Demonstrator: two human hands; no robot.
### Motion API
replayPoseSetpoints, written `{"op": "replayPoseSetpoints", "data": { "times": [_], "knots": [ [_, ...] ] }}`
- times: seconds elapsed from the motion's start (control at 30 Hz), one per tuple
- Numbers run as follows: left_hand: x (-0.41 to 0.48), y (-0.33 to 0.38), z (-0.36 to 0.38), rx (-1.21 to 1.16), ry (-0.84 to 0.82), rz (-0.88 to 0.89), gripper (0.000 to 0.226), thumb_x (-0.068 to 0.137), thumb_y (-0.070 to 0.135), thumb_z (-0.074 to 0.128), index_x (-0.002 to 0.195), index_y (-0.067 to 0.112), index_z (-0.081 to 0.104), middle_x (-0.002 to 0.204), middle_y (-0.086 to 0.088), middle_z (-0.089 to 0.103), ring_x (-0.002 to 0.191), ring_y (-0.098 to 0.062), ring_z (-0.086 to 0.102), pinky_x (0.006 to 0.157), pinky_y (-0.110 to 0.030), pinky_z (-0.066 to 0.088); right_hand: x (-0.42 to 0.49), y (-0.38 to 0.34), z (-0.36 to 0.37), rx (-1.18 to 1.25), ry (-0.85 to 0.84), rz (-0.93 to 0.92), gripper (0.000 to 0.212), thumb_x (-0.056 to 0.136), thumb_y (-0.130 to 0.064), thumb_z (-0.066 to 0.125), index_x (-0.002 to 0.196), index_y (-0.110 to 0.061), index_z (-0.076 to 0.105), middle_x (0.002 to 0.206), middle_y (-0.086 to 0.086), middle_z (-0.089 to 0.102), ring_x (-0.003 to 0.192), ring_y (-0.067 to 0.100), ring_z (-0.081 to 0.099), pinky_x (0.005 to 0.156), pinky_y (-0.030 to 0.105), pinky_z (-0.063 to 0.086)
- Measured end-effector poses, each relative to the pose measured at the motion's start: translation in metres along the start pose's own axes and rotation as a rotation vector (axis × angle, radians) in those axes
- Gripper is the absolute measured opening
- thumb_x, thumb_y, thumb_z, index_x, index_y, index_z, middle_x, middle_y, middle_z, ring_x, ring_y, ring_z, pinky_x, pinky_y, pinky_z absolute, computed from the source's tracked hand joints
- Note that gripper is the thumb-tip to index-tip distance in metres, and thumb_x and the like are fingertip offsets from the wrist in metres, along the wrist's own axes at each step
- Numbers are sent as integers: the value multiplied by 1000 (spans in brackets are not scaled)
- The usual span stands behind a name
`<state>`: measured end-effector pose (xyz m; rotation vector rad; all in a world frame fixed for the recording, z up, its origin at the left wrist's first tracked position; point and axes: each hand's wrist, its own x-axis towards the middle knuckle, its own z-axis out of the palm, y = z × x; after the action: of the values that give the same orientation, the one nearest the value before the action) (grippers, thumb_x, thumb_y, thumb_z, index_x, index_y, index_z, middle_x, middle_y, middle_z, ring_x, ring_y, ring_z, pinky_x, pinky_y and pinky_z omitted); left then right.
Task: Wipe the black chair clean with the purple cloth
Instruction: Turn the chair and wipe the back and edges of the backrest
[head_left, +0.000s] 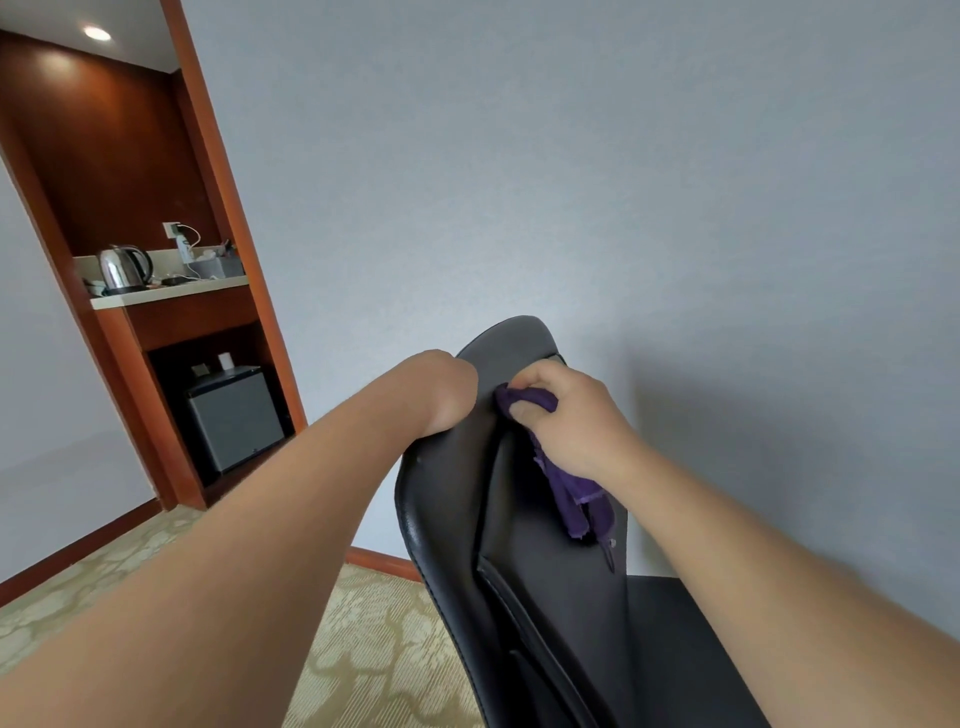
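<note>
R hand (566, 415) fingers (524, 410) pinch bunched purple cloth (576, 488) against upper back of black leather chair (545, 597). L hand (447, 395) on left edge, fingers hidden, can't tell. Best: steady chair, firm overlapping strokes downward.

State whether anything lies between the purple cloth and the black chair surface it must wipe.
Nothing visible does. The right hand holds the purple cloth straight against the black chair; the left hand holds the backrest's edge beside it.

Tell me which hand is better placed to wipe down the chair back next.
Right. The right hand holds the purple cloth against the chair back near its top; the left hand grips the back's edge, likely steadying it, and has no cloth.
</note>
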<state>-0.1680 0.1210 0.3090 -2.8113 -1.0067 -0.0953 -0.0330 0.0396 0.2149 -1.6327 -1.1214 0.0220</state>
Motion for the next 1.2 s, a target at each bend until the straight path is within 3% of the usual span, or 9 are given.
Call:
{"op": "replayPoseSetpoints", "data": {
  "times": [0.17,0.47,0.6,0.67,0.77,0.87,1.03,1.1,1.2],
  "knots": [
    [6,0,2,31,0,-7,34,95,-2,31,112,2,60,110,-13,59,90,-26,55,84,-32,46,-29,2,-1,28,-27,-103,20,91,-25,70,99,-42,65,98,-26,67,92,-12,59,73,-2,38],
    [11,-7,10,27,31,22,32,93,0,29,106,3,58,93,-7,47,87,-24,51,81,-31,45,3,9,6,-71,30,-78,22,93,-21,66,108,-37,67,98,-25,62,84,-14,57,65,-3,38],
    [16,-9,11,11,41,31,27,91,1,28,97,5,55,86,-4,43,83,-23,48,76,-30,42,29,17,7,-119,75,-44,21,92,-17,66,107,-32,69,95,-20,61,85,4,59,69,6,41],
    [17,-11,12,8,38,36,23,90,0,29,91,8,51,85,-4,43,79,-22,45,74,-30,40,41,22,8,-150,95,-25,20,93,-15,65,107,-29,71,103,-8,64,92,14,59,78,19,43],
    [18,-13,13,13,33,33,21,89,0,29,88,9,48,85,-4,43,77,-21,44,73,-30,39,55,29,9,-149,119,2,17,93,-12,65,102,-24,74,99,-1,64,89,19,61,76,25,45],
    [19,-13,12,20,28,32,22,89,-1,29,90,8,49,88,-5,45,78,-22,44,72,-30,40,63,30,11,-137,108,51,17,94,-14,63,100,-27,73,93,-5,66,87,19,63,75,27,48],
    [18,-9,9,45,18,35,30,90,-3,29,98,6,56,93,-7,48,78,-22,45,73,-30,40,58,31,9,-124,84,52,20,95,-16,62,102,-32,70,95,-11,63,86,14,61,66,15,43],
    [17,-9,8,48,14,33,32,91,-2,29,101,4,58,94,-8,49,79,-23,46,74,-29,41,50,30,7,-89,79,35,22,94,-17,63,105,-34,70,102,-10,64,81,9,63,59,5,40],
    [17,-7,7,40,6,23,35,93,-3,29,107,2,60,97,-9,52,82,-23,48,75,-29,41,33,23,6,-57,50,-14,24,93,-20,66,102,-42,68,106,-13,65,72,0,65,55,2,42]
  ]
}}
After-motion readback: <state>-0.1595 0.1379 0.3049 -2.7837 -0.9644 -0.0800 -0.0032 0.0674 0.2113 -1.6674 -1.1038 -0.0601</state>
